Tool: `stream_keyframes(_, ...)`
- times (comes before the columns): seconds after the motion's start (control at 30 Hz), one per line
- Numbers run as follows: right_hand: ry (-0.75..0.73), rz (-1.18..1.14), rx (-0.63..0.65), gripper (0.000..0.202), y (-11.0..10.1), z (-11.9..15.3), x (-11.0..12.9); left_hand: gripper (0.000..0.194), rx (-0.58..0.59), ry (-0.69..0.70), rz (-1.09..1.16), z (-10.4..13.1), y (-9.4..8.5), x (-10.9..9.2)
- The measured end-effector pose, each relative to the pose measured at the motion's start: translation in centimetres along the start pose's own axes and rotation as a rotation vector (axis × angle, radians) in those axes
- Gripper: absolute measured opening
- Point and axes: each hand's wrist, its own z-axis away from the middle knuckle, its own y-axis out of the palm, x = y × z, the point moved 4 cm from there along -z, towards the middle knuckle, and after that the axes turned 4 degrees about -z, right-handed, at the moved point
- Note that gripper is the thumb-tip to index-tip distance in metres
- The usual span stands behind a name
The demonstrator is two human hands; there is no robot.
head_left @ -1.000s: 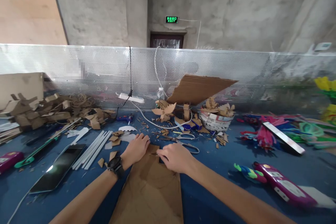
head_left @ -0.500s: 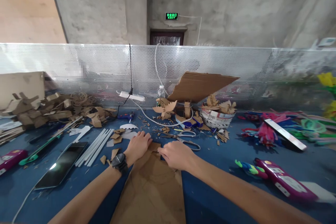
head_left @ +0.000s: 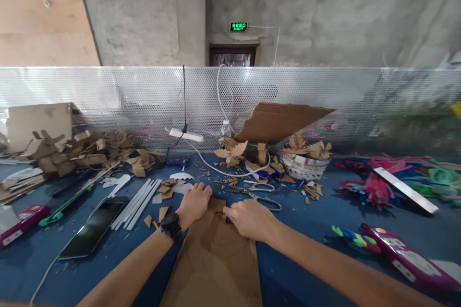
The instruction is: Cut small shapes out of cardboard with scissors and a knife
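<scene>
A long brown cardboard sheet (head_left: 219, 259) lies in front of me on the blue table, with a notch near its far right corner. My left hand (head_left: 195, 205), a black watch on its wrist, presses on the far left edge of the sheet. My right hand (head_left: 248, 218) is closed at the notch, its fingertips pinched on something small and dark that I cannot make out. Scissors (head_left: 264, 195) lie open just beyond my right hand. Small cardboard scraps (head_left: 166, 192) sit left of my left hand.
White sticks (head_left: 135, 206) and a black phone (head_left: 94, 228) are at the left. Behind stand a power strip (head_left: 186, 135), a bottle (head_left: 225, 129) and a basket of scraps (head_left: 304, 167). A purple device (head_left: 406, 254) and a white phone (head_left: 405, 189) lie right.
The whole view has shifted slightly, so things appear a little lower and further right. Both hands remain at the far end of the cardboard, with the right hand slightly nearer me along the notch.
</scene>
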Motion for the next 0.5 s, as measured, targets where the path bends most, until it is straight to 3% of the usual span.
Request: stream_keyframes(0.5,0.045,-0.028,0.014,0.023,0.1,2.3,-0.7,0.032,0.018,-0.006,0.002,0.0,0.0,-0.1)
